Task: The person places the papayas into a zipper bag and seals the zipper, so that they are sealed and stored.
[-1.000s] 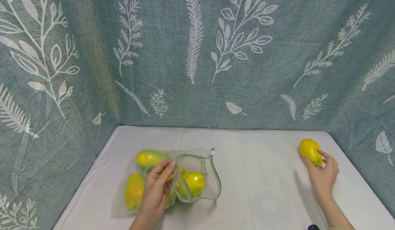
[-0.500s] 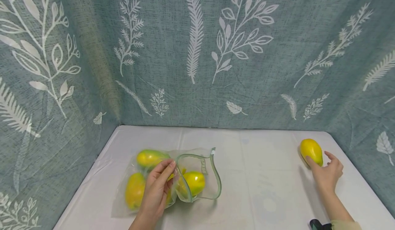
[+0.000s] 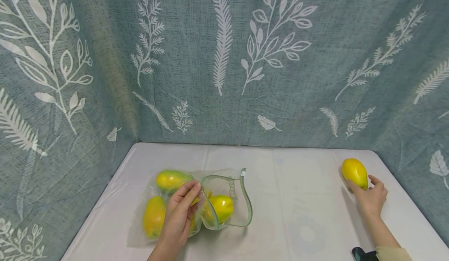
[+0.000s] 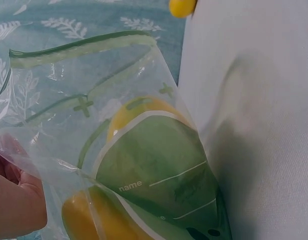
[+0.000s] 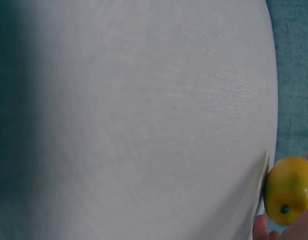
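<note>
A clear zip bag [image 3: 228, 181] with green trim lies on the left half of the table, its mouth spread toward the right. My left hand [image 3: 179, 210] pinches the bag's upper layer close to the opening. Inside show several yellow, mango-shaped fruits, one of them [image 3: 221, 208] just within the mouth; printed green panels [image 4: 154, 155] cover part of them in the left wrist view. At the far right, another smooth yellow fruit [image 3: 354, 173] with a green stem nub sits on the table. My right hand [image 3: 370, 196] is spread around its near end, thumb against it, fingertips slightly off its right side.
The white-covered table [image 3: 301, 198] ends at a grey-green curtain [image 3: 196, 58] with white leaf patterns at the back and both sides. A dark strap piece [image 3: 363, 254] shows by the right sleeve [image 3: 393, 254].
My right fingers have come off the right side of the far fruit, and the hand has shifted slightly right. The left hand keeps its hold on the bag in the same place.
</note>
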`<state>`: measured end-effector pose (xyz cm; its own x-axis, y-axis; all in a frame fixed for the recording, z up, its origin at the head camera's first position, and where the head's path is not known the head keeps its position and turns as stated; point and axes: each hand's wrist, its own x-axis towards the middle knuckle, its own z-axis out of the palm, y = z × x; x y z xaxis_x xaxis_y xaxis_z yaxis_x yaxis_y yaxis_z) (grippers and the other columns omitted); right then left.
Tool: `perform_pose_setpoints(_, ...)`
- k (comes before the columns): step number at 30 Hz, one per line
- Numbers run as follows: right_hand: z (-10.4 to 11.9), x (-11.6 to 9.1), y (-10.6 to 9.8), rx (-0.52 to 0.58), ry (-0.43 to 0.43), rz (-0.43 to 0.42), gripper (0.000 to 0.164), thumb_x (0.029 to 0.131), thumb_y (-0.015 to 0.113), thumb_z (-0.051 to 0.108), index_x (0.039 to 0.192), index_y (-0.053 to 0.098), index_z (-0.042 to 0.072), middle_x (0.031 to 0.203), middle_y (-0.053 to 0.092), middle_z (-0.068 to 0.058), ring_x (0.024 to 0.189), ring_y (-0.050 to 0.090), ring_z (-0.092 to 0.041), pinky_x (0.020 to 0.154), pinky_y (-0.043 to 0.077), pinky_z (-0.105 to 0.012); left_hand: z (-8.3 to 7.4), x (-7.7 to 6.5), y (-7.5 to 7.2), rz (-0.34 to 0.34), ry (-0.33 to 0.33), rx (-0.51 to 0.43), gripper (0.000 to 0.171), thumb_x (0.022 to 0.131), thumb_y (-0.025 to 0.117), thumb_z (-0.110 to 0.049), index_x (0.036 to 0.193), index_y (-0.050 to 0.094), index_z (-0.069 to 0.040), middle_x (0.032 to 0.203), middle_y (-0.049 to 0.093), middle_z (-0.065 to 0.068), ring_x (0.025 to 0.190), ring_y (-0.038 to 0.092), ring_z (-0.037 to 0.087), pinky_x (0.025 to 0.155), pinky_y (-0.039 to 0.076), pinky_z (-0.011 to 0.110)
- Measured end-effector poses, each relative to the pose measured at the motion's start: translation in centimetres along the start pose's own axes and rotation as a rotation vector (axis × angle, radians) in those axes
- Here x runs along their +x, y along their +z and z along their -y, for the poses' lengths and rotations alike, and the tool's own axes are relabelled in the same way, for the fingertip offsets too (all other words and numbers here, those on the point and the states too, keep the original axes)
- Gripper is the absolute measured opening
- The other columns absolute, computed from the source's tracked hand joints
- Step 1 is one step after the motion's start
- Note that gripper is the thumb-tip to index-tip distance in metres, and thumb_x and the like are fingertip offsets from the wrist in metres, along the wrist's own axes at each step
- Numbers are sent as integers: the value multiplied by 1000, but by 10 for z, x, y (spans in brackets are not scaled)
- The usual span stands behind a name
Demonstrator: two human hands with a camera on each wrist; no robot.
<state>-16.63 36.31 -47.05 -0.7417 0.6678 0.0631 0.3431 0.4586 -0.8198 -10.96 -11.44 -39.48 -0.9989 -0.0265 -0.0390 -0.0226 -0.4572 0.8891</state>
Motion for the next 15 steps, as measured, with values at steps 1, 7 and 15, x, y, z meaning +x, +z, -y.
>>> perform_pose_setpoints(1,0,0,0,0,5,6,73,91,63,27,144,28,-9,139,28,-31,113,34,-40,83,32,-40,0,0,0,-2,0,0,10,98,60,-11,93,67,-15,83,60,-5,75,58,4,65,52,15)
perform_pose_setpoints(7,1,3,2,25,36,41,76,92,62,27,146,22,-9,141,26,-33,124,31,-46,104,29,-56,0,0,1,-8,-1,3,9,97,60,-11,93,67,-15,83,60,-4,76,58,5,64,51,15)
perform_pose_setpoints(15,1,8,0,21,75,37,73,93,59,26,147,23,-8,142,33,-33,121,37,-45,102,33,-54,-2,3,2,-5,-6,-1,10,97,60,-11,93,67,-15,84,61,-5,76,58,4,64,51,14)
